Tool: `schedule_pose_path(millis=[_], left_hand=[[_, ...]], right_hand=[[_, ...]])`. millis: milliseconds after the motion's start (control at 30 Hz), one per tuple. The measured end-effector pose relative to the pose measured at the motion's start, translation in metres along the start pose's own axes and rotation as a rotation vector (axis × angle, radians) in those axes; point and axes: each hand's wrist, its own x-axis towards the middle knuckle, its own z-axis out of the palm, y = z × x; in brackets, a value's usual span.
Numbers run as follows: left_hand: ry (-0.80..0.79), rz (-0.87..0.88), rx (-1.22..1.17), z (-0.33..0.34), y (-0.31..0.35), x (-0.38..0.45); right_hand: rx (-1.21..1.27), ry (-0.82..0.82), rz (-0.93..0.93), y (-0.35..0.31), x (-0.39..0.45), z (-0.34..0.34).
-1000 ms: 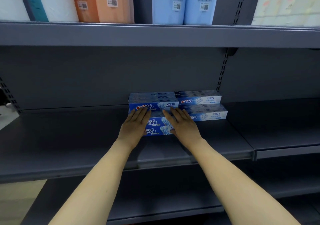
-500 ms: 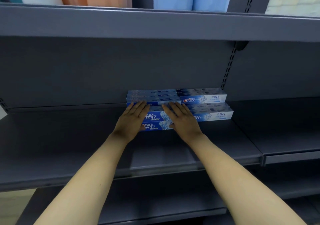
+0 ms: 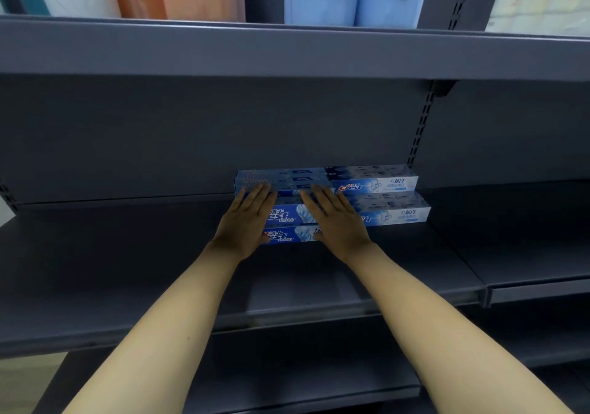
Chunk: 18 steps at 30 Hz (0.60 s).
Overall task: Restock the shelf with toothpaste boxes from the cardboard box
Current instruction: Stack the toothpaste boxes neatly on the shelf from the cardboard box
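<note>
Blue-and-white toothpaste boxes (image 3: 289, 217) stacked lengthwise at the back of the grey shelf (image 3: 127, 273), left hand (image 3: 247, 219) and right hand (image 3: 335, 219) flat on their fronts, grip apart, fingers straight

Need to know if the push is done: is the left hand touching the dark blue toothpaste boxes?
Touching. The head view shows the left hand lying flat against the dark blue toothpaste boxes, no gap visible.
</note>
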Motion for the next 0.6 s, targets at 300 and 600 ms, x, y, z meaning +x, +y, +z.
schedule_pose_path(millis=[300,600], left_hand=[[0.098,-0.040,0.110,0.005,0.009,-0.012],[0.175,-0.060,-0.061,0.008,0.017,-0.018]], right_hand=[[-0.137,0.209,-0.019,-0.008,-0.015,0.019],[-0.073,0.226,-0.070,0.009,-0.014,-0.001]])
